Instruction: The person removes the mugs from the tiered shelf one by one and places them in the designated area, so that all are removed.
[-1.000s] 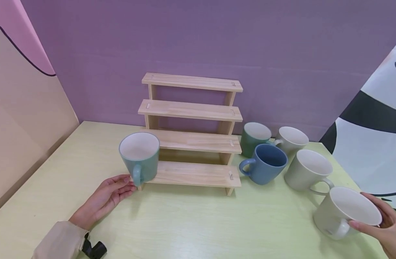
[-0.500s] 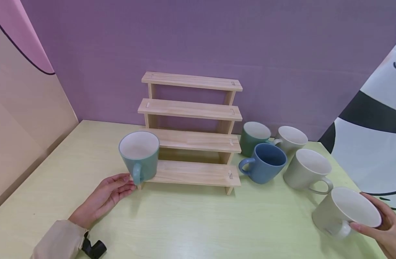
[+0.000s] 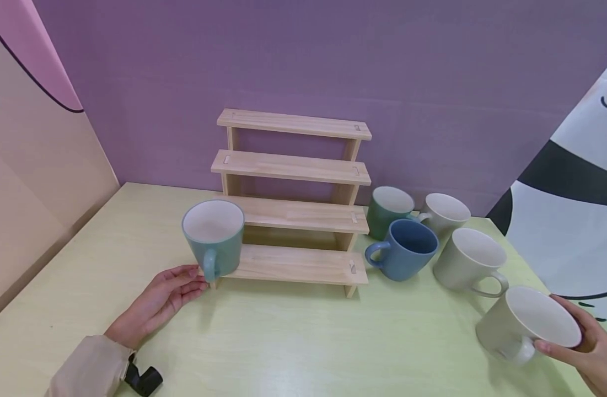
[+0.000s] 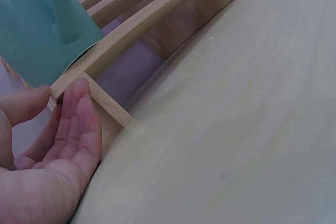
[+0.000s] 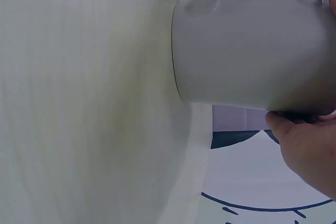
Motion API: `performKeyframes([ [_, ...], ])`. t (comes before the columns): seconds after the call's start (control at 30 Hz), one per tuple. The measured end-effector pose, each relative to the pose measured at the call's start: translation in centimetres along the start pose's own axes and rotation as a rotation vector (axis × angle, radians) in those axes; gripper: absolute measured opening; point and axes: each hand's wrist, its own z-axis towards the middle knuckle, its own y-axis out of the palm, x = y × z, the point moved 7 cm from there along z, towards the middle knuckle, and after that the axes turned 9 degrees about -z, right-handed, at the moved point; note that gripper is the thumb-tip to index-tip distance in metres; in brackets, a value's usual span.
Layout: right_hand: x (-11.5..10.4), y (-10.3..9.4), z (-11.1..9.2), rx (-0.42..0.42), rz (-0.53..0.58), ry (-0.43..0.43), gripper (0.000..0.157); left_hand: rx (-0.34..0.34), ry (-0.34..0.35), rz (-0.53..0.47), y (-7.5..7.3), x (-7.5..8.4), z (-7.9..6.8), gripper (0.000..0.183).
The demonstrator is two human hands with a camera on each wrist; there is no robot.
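Note:
My left hand [image 3: 159, 300] pinches the left end of the lowest board of a wooden tiered shelf [image 3: 293, 264]. In the left wrist view its thumb lies at the board corner, the fingers [image 4: 79, 124] under it. A teal mug [image 3: 216, 242] with a white inside stands on that board's left end, handle facing me. At the far right, my right hand [image 3: 588, 344] grips a white mug [image 3: 506, 325] near its rim, thumb by the handle. The right wrist view shows this white mug [image 5: 247, 51] with its base at the table surface.
Right of the shelf stand a green mug [image 3: 382, 218], a blue mug [image 3: 404, 256] and two more whitish mugs, one behind [image 3: 442, 218] and one nearer [image 3: 467, 264]. A purple backdrop [image 3: 303, 55] rises behind the pale table [image 3: 333, 342]. A black wrist camera [image 3: 144, 380] sits on my left wrist.
The whole head view has shifted very slightly. Both hands keep their holds, and the mugs and shelf stay in place.

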Motion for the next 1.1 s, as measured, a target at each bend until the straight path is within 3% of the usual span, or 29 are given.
performKeyframes([
  [0.43, -0.8, 0.7, 0.1, 0.013, 0.097, 0.007, 0.072, -0.009, 0.006, -0.017, 0.1, 0.1, -0.1, 0.032],
  [0.8, -0.6, 0.5, 0.3, -0.003, 0.041, 0.008, 0.072, 0.007, 0.007, 0.001, 0.0, 0.1, 0.0, 0.03],
  [0.93, 0.8, -0.7, 1.1, -0.028, 0.105, -0.098, 0.076, 0.014, 0.007, 0.007, 0.0, 0.1, 0.0, 0.03],
  [1.1, 4.3, -3.4, 2.9, -0.014, -0.024, -0.135, 0.083, -0.01, 0.009, 0.014, 0.1, 0.1, 0.0, 0.032],
])
